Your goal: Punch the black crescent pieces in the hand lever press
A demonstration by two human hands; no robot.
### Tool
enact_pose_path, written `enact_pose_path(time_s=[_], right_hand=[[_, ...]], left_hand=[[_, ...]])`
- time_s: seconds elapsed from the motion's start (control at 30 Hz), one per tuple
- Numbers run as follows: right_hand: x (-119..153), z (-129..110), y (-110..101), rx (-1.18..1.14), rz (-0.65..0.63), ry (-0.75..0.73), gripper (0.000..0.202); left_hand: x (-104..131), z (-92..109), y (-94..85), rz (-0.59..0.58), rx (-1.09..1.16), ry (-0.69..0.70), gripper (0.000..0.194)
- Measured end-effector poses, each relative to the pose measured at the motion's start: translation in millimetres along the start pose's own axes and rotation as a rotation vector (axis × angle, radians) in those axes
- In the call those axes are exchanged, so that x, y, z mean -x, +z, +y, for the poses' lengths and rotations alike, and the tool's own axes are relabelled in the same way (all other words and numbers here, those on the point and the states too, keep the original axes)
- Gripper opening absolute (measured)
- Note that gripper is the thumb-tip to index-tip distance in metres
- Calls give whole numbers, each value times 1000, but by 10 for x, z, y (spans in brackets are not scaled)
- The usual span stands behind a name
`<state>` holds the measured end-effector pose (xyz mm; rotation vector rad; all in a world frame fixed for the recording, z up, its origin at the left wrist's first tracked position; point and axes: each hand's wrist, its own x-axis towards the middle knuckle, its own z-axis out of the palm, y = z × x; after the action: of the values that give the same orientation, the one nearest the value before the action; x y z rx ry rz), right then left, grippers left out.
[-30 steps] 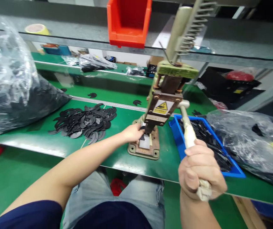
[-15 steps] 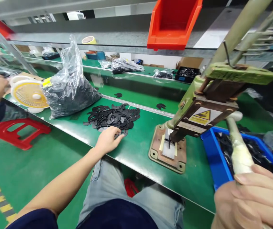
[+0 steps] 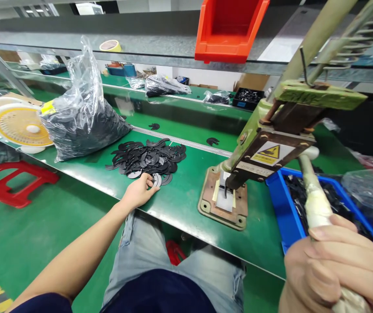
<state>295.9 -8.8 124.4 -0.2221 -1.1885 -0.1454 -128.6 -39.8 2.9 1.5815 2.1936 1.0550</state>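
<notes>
My left hand [image 3: 139, 191] is at the near edge of a pile of black curved pieces [image 3: 143, 157], its thumb and fingers closed on one curved piece [image 3: 156, 180]. My right hand [image 3: 336, 265] is wrapped round the pale, taped lever handle [image 3: 317, 202] of a green hand press [image 3: 267, 148]. Under the press head, a small dark piece [image 3: 226, 191] stands at the metal fixture [image 3: 224, 201] on the brown base plate [image 3: 206, 200].
A clear bag of black pieces [image 3: 82, 126] and a fan [image 3: 23, 126] stand left. Right of the press is a blue bin [image 3: 279, 213] of dark parts. A red-orange bin [image 3: 230, 34] hangs over the table. Two loose pieces lie beyond the metal strip. Part of another person shows far left.
The view has shifted slightly right. My left hand's fingers have closed on a curved piece at the pile's near edge. My right hand still holds the lever.
</notes>
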Motion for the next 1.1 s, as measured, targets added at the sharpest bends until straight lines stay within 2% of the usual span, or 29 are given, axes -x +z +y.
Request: enact_pose_path(time_s=[0.07,0.13,0.3,0.43,0.53,0.6,0.67,0.73,0.87,0.97,1.1], right_hand=[[-45,41,33,-93,-48,-251,72],[-72,56,68,-153,-84,-374,67],[-62,-5,124,-118,-55,-292,69],[-45,-66,141,-110,-44,-278,68],[-37,-117,146,-104,-59,-263,63],[-31,-147,145,-89,-79,-236,59],[-23,-168,141,-76,-93,-223,55],[-18,-181,138,-67,-104,-224,53],[-20,-211,140,-53,-120,-203,50],[-24,-238,139,-48,-130,-188,48],[-23,-268,126,-34,-147,-168,45]], left_hand=[[-9,5,-6,-14,40,-26,40],[-6,4,-5,-12,71,-44,37],[13,3,-11,-22,92,-9,25],[-5,75,-35,-28,-75,208,8],[-16,175,-24,-38,-241,386,7],[-12,251,-8,-93,-292,486,10],[-9,325,-1,-174,-252,547,11],[-21,391,-12,-215,-178,552,11],[-99,498,-52,-180,-205,524,18],[-159,559,-25,-255,-234,544,33],[-224,606,80,-336,-187,553,42]])
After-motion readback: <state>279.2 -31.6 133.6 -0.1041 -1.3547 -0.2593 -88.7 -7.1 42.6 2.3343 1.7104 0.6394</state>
